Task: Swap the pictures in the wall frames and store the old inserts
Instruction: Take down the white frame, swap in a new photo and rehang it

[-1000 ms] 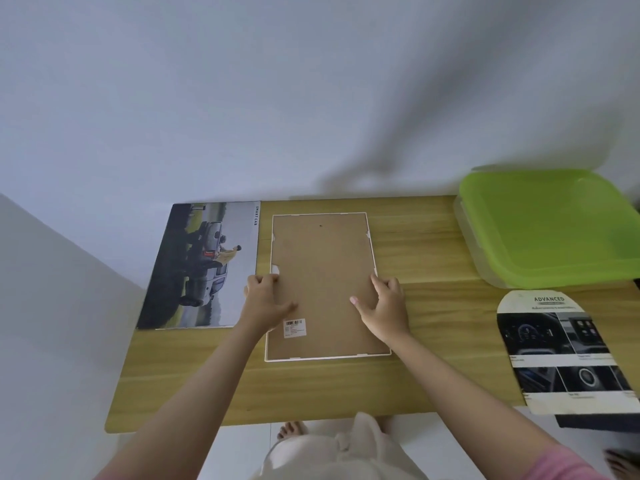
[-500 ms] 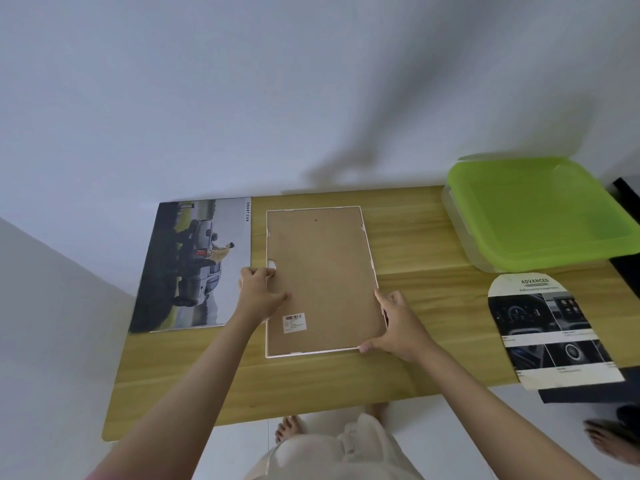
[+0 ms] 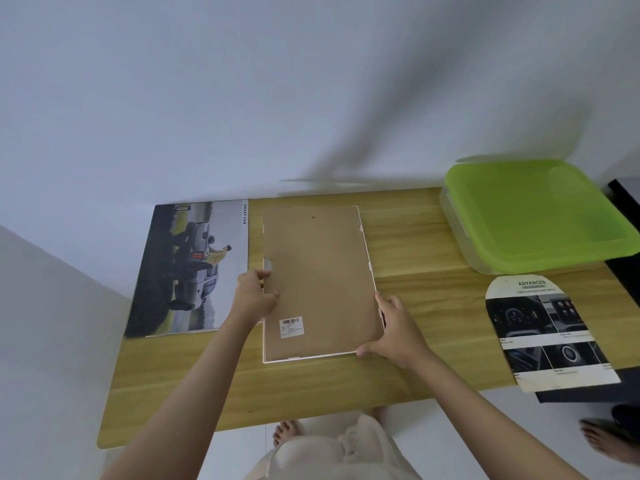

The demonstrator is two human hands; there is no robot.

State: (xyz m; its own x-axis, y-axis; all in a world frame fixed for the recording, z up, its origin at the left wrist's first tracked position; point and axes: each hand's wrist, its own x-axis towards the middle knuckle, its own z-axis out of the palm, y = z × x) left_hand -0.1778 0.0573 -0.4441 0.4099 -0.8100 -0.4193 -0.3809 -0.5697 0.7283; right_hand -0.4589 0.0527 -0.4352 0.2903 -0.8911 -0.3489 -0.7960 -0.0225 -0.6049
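Note:
A white picture frame (image 3: 318, 282) lies face down on the wooden table (image 3: 415, 306), its brown backing board up, with a barcode sticker near the front. My left hand (image 3: 254, 296) grips the frame's left edge, thumb on the backing. My right hand (image 3: 394, 330) grips its right front corner, thumb under the front edge. A car poster (image 3: 194, 268) lies flat to the left of the frame. A curled car brochure sheet (image 3: 547, 334) lies at the right front.
A clear box with a green lid (image 3: 533, 213) stands at the back right. Something black (image 3: 627, 199) borders the table's right side. A white wall rises behind the table. Another person's bare foot (image 3: 609, 441) shows on the floor at the lower right.
My right hand slid from the backing board down to the frame's right front corner and took hold of it. My left hand stayed at the left edge. The view shifted slightly.

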